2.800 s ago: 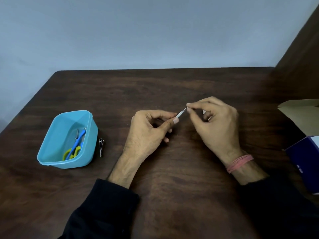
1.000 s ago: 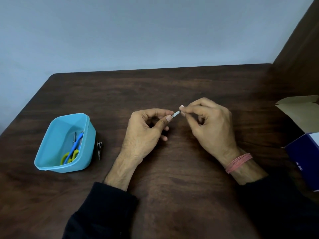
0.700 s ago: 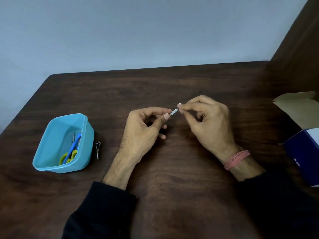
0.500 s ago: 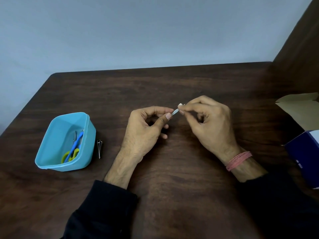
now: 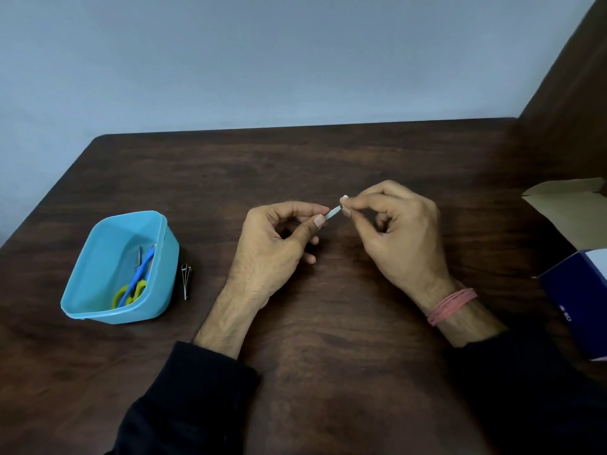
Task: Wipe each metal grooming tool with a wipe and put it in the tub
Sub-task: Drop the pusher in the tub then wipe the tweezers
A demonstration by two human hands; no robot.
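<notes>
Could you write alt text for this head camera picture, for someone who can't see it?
Two bare hands, left hand and right hand, pinch a small metal tool between them above a dark wooden table. At left, a light blue plastic tub holds blue-and-yellow scissors; a metal nail clipper lies beside it.

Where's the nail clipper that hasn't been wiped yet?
In the head view, the nail clipper lies on the table on the person's left, just beside the right wall of the blue tub, left of the left hand.
</notes>
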